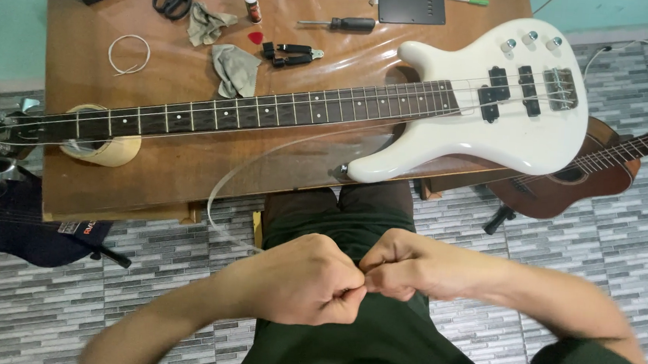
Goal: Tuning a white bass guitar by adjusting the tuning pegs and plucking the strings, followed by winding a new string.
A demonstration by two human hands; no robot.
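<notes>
Over the lap in dark green trousers, the left hand (306, 279) and the right hand (402, 265) meet knuckle to knuckle, both closed into fists, pinching the end of one thin, pale, loose bass string (261, 162) between fingertips. The string arcs up from the hands to the brown wooden surface (165, 175). On that surface lies one white electric bass guitar (496, 110) with a dark fretboard, its neck resting on one roll of tan tape (106, 150). Behind it lie two grey cloths, one pair of black scissors (172, 0), one black-handled screwdriver (343, 24), one red pick (255, 37) and one coiled string (128, 54). One brown acoustic guitar (591, 170) sits on the floor at right.
</notes>
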